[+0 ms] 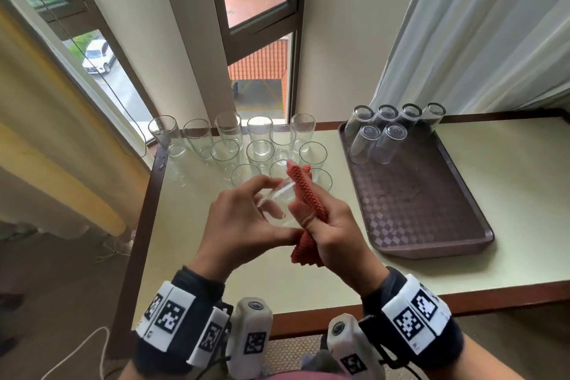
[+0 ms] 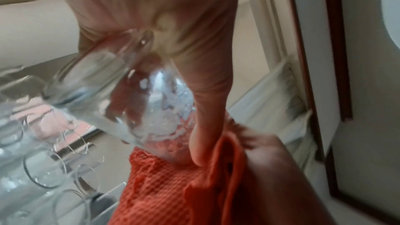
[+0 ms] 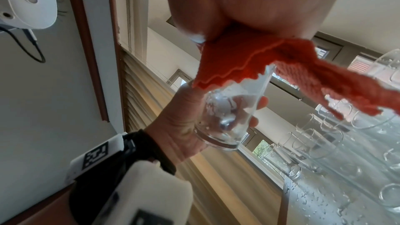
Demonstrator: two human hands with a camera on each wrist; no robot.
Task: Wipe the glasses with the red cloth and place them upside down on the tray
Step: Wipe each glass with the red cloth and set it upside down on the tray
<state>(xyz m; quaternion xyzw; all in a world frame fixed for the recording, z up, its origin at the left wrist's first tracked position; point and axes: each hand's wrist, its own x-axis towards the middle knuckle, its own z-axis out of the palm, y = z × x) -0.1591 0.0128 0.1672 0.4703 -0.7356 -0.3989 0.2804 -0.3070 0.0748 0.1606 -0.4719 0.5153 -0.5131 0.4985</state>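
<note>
1. The left hand (image 1: 243,219) held one drinking glass (image 1: 279,205) above the near middle of the desk (image 1: 509,194), its fingers (image 1: 246,191) curled round the wall and base. I judged it was gripped that way to steady it, with the mouth tilted toward the other hand.
2. The right hand (image 1: 331,233) gripped the red cloth (image 1: 308,194), its fingers closed round the bunched fabric. One end stood up past the glass rim at twelve o'clock of the hand; the other end hung below the palm. In the right wrist view the cloth lay against the mouth of the glass, which suits wiping the rim or going inside.
3. Droplets showed on the held glass in the left wrist view, so I judged the wiping unfinished.
4. The brown tray (image 1: 431,225) sat at two o'clock of the hands on the desk. It held six upturned glasses (image 1: 388,129), grouped at its far end, mouths down; the near part was bare patterned surface, presumably kept for the rest.
5. A cluster of upright glasses (image 1: 259,145) stood at twelve o'clock, toward the window (image 1: 259,40), mouths up, apparently awaiting the cloth.
</note>
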